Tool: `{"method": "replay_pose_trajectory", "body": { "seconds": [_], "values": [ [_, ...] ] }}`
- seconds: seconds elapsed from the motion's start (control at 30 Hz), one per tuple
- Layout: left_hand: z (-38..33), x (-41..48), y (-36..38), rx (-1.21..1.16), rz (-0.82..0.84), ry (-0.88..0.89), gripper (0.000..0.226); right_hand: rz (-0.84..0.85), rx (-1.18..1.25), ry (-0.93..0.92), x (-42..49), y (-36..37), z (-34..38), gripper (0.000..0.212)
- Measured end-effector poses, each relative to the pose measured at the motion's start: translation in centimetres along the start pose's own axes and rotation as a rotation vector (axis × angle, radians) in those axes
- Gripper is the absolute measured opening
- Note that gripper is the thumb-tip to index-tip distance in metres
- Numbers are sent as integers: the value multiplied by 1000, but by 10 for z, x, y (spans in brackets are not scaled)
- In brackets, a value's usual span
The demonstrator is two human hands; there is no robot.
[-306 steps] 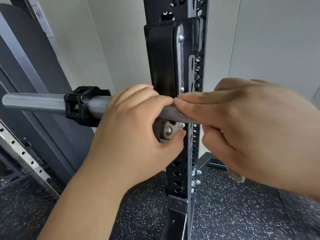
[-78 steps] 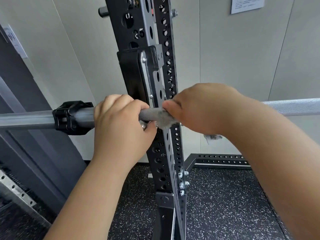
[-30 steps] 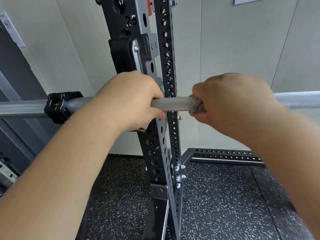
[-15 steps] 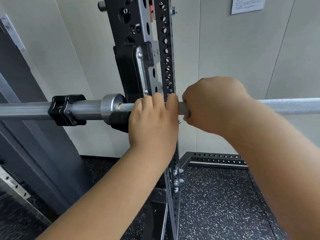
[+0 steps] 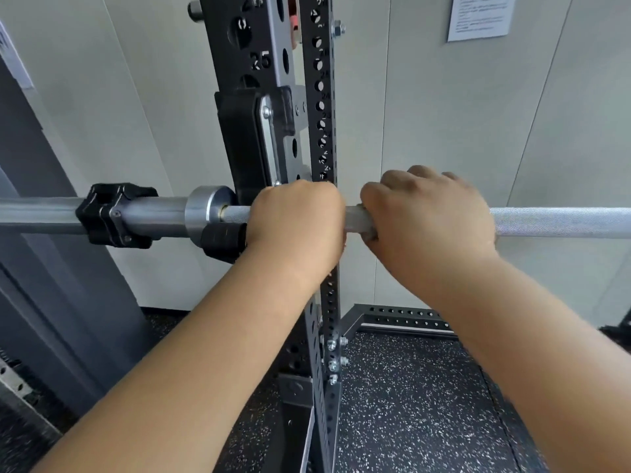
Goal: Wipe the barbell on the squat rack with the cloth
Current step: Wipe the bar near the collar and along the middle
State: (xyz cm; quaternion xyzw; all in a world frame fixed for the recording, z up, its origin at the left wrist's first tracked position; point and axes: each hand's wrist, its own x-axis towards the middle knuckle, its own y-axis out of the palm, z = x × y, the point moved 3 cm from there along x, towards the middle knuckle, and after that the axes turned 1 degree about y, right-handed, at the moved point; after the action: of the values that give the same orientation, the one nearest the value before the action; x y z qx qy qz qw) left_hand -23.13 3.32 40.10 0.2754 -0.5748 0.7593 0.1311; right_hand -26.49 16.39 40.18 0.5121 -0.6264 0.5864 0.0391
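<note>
The steel barbell (image 5: 563, 221) lies level across the black squat rack upright (image 5: 321, 97), resting in a black J-hook (image 5: 239, 141). My left hand (image 5: 297, 220) is closed around the knurled shaft just right of the bar's steel shoulder (image 5: 205, 213). Close beside it, my right hand (image 5: 426, 216) grips the shaft from above. A thin grey edge of the cloth (image 5: 367, 230) shows at that hand's left side, wrapped on the bar; the rest of the cloth is hidden under the palm.
A black clamp collar (image 5: 116, 215) sits on the sleeve at the left. The rack's perforated base beam (image 5: 403, 319) runs along the speckled rubber floor (image 5: 409, 404). A pale wall stands close behind, with a paper notice (image 5: 481, 15) at the upper right.
My left hand has slid right along the bar from the sleeve side to the shaft beside my right hand, uncovering the steel shoulder. The right hand stays wrapped on the bar.
</note>
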Motion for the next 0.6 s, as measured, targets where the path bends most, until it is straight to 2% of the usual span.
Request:
{"method": "replay_pose_trajectory", "body": {
  "seconds": [0.07,0.13,0.17,0.37,0.43,0.5,0.6],
  "values": [
    [3,5,-1,-34,59,24,13,52,115,-57,1,-7,-16,25],
    [5,7,-2,-43,82,59,22,240,232,-56,-2,-11,-32,29],
    [5,6,-2,-38,73,69,27,264,246,-41,-3,-12,-36,33],
    [3,-4,-2,-30,-39,93,26,154,176,-71,0,-7,-19,58],
    [0,-9,-1,-52,-151,146,25,172,202,-63,-4,-11,-31,67],
    [-4,-12,2,-72,-261,194,28,248,212,-7,-11,-17,-46,66],
    [-4,-13,7,-110,-336,170,26,286,254,114,-12,-22,-51,70]
  ]
}}
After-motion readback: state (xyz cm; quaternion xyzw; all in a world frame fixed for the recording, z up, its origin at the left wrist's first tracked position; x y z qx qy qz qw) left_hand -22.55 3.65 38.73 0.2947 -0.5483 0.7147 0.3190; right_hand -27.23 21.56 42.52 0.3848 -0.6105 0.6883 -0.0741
